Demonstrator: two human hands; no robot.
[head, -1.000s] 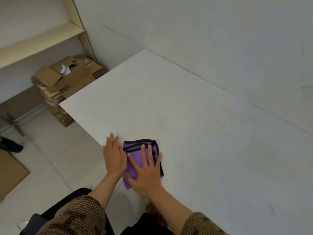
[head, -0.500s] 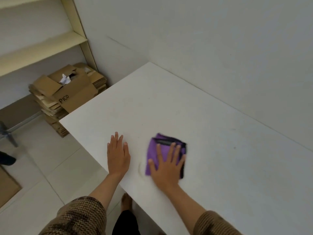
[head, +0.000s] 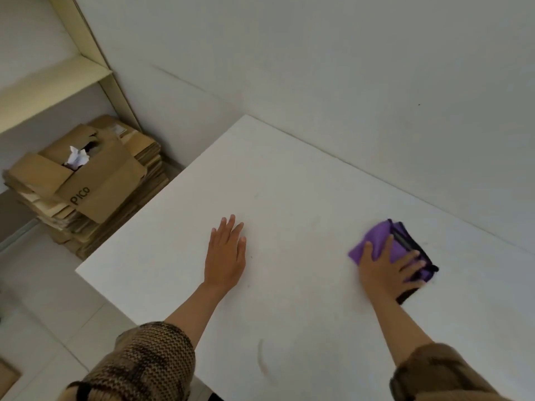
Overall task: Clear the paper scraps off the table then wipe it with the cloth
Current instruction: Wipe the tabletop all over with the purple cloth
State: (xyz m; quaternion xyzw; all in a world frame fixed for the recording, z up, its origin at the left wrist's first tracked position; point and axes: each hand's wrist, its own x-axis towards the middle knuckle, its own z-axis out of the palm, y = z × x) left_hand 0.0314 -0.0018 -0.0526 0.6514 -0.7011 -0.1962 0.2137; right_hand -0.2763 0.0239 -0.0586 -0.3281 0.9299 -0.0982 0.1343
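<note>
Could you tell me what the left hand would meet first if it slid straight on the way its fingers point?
Only bare table lies ahead of the left hand; it would probably reach the wall first.

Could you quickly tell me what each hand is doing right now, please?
Left hand: open, flat on the table.
Right hand: open, pressing the purple cloth.

Folded purple cloth with dark trim, flat on the white table, right side
</note>
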